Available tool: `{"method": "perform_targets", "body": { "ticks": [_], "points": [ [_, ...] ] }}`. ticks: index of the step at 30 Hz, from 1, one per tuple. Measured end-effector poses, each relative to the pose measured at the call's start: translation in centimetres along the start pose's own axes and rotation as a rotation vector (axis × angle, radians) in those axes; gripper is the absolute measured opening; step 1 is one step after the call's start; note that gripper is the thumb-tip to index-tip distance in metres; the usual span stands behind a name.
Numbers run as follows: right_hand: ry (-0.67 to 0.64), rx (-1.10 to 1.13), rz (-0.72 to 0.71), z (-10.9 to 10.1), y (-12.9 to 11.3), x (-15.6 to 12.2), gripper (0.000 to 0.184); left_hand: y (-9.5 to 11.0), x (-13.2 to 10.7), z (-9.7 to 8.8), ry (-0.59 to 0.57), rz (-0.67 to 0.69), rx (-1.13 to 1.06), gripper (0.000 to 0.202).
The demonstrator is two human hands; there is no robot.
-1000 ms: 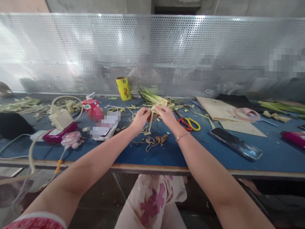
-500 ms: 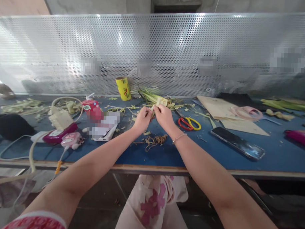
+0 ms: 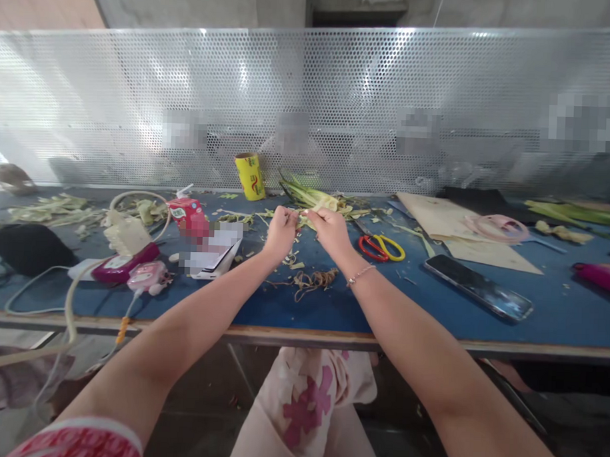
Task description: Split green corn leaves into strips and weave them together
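2 hands (image 3: pixel 281 229) (image 3: pixel 331 229), 1 pair of scissors (image 3: pixel 383 246), 1 yellow cylinder (image 3: pixel 250 176), 1 red carton (image 3: pixel 191 216)

No lettering is readable, even on the yellow tube (image 3: pixel 249 177).

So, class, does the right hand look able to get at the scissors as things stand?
Probably yes: the scissors lie on the table just to the right of the right hand. Nothing visible covers their handles, and no large object seems to stand between.

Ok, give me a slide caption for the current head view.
Left hand and right hand close together over a blue table, green stalks beyond, scissors at right.
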State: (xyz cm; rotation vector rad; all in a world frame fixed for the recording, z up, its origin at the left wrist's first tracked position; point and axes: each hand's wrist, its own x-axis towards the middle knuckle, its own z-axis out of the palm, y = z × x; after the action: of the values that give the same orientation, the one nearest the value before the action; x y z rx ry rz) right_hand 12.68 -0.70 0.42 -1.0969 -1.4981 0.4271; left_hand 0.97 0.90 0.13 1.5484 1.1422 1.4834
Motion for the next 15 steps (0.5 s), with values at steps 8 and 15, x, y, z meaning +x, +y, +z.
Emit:
{"method": "perform_targets", "body": {
  "ticks": [8,15],
  "points": [
    [0.095,0.131,0.078,0.1,1.8,0.8,0.044,1.5,-1.8,0.1,-0.067,0.088,0.183,0.015],
    [0.075,0.202,0.075,0.3,2.0,1.1,0.039,1.3,-0.9,-0.5,-0.021,0.099,0.188,0.014]
  ]
}}
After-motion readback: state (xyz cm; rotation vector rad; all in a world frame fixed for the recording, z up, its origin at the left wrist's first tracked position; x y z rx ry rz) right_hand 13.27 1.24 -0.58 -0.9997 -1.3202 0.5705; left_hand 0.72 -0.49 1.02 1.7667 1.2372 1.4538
